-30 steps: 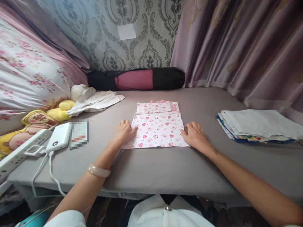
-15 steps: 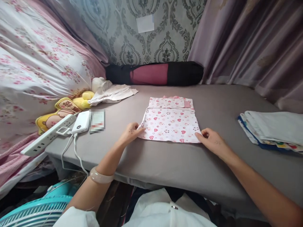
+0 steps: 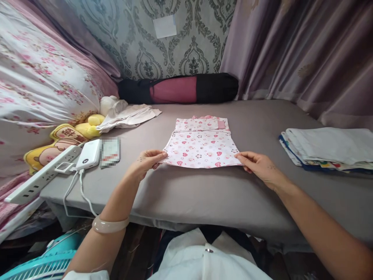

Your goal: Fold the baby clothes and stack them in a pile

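A white garment with pink hearts and small flowers (image 3: 201, 146) lies partly folded on the grey-covered surface (image 3: 201, 198). Its far part is folded over, with a pink patch and a ruffled pink edge showing at the back. My left hand (image 3: 147, 161) pinches the near left corner between thumb and fingers. At the near right corner, my right hand (image 3: 256, 165) grips the cloth the same way. The near edge is stretched between both hands and raised a little off the surface.
Folded clothes (image 3: 326, 146) are stacked at the right. To the left lie a power strip (image 3: 43, 173), a white power bank (image 3: 87, 153) with cables, a yellow plush (image 3: 55, 147) and a crumpled pale cloth (image 3: 128, 116). A long black-and-red bag (image 3: 175, 89) rests against the wall. A turquoise fan (image 3: 43, 264) stands lower left.
Both hands have lifted the near edge of the garment from the surface and hold it taut. The whole scene has shifted left in view.
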`<control>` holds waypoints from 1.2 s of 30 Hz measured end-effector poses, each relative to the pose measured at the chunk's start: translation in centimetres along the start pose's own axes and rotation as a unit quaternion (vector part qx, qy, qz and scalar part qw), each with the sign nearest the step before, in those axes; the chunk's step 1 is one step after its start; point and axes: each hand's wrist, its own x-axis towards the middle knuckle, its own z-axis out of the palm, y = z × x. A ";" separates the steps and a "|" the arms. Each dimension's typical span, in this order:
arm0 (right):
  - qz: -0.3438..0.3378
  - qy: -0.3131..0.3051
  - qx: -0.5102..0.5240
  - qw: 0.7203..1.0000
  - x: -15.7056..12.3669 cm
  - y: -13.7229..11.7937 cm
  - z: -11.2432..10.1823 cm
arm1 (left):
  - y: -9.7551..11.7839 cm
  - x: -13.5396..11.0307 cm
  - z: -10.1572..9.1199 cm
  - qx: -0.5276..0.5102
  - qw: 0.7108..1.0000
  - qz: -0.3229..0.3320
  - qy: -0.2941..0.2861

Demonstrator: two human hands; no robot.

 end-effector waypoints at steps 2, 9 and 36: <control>0.001 0.009 0.002 1.000 -0.1 -0.1 -0.3 | 0.2 0.0 -0.1 -0.015 1.000 0.005 0.006; 0.007 -0.006 0.013 1.000 -2.0 -0.4 -1.8 | 0.6 -1.9 -0.7 -0.031 1.000 0.002 -0.007; -0.044 -0.003 0.079 0.996 6.9 -1.6 3.4 | 1.9 8.0 7.2 -0.195 0.973 0.085 0.087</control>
